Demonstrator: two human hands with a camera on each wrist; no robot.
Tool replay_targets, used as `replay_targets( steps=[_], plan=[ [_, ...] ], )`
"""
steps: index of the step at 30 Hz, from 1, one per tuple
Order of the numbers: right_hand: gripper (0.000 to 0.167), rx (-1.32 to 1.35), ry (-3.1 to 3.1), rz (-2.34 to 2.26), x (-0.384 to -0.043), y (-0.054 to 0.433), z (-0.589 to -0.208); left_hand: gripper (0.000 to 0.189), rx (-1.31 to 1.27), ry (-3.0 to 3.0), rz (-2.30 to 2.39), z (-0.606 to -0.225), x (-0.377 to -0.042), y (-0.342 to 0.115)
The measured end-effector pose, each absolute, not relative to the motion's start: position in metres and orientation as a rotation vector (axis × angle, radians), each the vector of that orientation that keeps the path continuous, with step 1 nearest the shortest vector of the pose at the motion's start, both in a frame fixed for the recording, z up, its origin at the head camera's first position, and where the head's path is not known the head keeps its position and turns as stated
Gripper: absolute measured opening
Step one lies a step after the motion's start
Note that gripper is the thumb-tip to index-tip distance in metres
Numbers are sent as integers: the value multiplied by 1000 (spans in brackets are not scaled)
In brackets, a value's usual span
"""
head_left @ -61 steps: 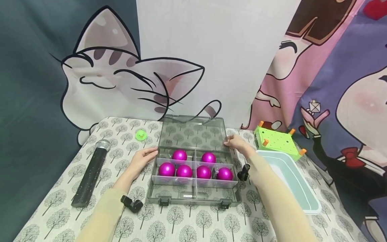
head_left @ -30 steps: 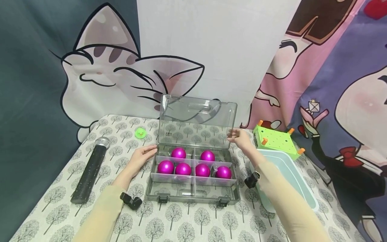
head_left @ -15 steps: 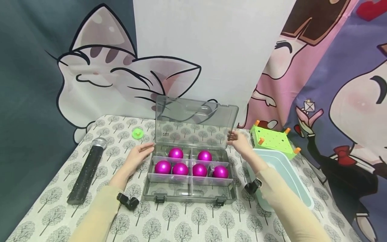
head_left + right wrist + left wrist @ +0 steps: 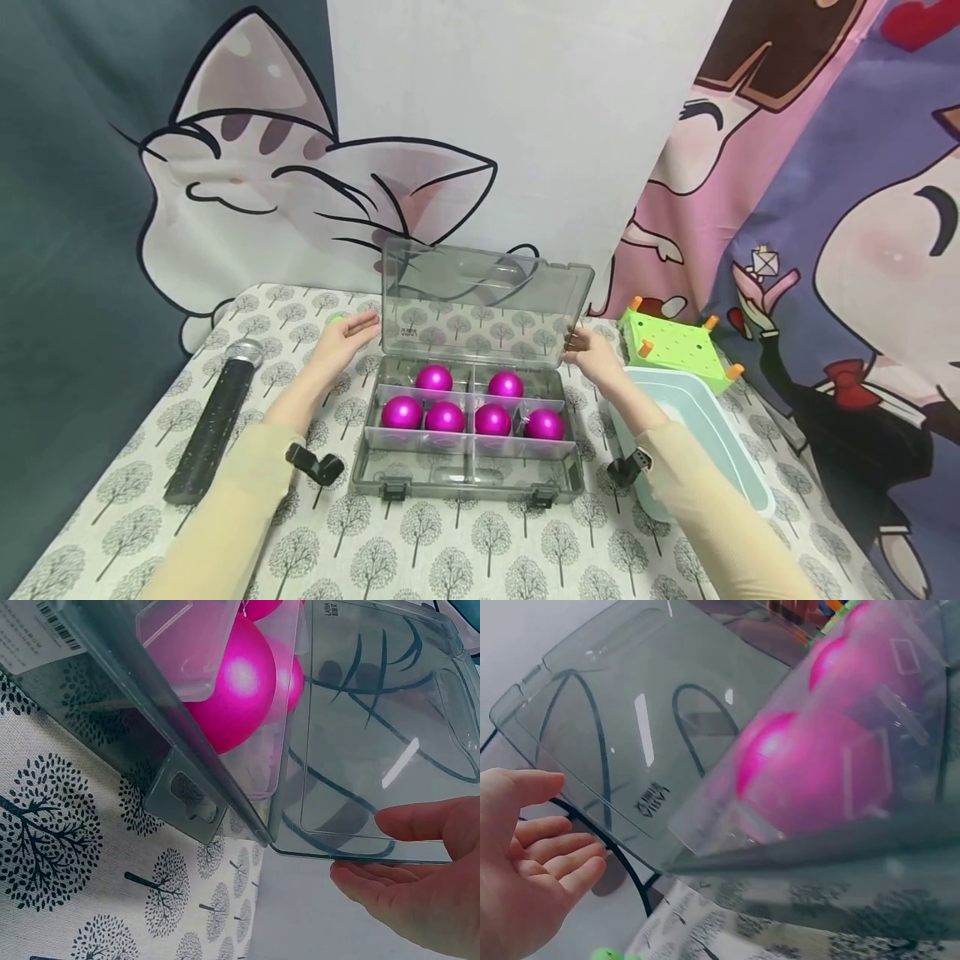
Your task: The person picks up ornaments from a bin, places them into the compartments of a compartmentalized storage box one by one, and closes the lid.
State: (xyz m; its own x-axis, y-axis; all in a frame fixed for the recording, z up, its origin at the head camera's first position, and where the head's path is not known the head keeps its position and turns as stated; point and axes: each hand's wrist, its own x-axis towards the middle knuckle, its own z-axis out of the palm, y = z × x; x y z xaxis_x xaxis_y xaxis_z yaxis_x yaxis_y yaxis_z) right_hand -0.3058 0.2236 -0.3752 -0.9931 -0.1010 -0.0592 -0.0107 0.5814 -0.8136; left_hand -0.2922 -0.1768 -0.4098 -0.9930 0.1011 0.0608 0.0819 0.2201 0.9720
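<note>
In the head view a clear grey plastic storage box (image 4: 465, 475) stands with its lid (image 4: 480, 308) raised, leaning back. Several glossy magenta balls (image 4: 445, 417) sit in its divided compartments. The right hand (image 4: 594, 354) holds the lid's right edge, thumb on the inner face and fingers behind, as the right wrist view shows at the lid (image 4: 352, 750). Beside the lid's left edge is the left hand (image 4: 341, 346), fingers extended and slightly bent, thumb apart. The left wrist view shows a gap between that hand (image 4: 536, 862) and the lid.
A black microphone (image 4: 213, 425) lies at left. A green duck toy (image 4: 335, 319) is mostly hidden behind the left hand. At right are a pale blue basin (image 4: 697, 433) and a lime green block with orange pegs (image 4: 671, 346). A patterned cloth (image 4: 420, 550) covers the table.
The lid has swung up from lying back to nearly upright, with the right hand at its edge. The left hand has moved from beside the box's base up to the lid's left side.
</note>
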Motion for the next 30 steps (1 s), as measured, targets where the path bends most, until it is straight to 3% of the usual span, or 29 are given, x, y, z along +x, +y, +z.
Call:
replay_targets(
  steps=[12,23,30],
  plan=[
    [66,-117,2699,-1390,-297,229,-379,56,215,2513,1808,-401,-291,-174],
    [48,-121,2708,-1387,-286,231,-379,51,185,2575,1746,-399,-276,-178],
    [46,-167,2750,-1335,-277,235,-381,49,170,2529,1834,-403,-268,-178]
  ],
)
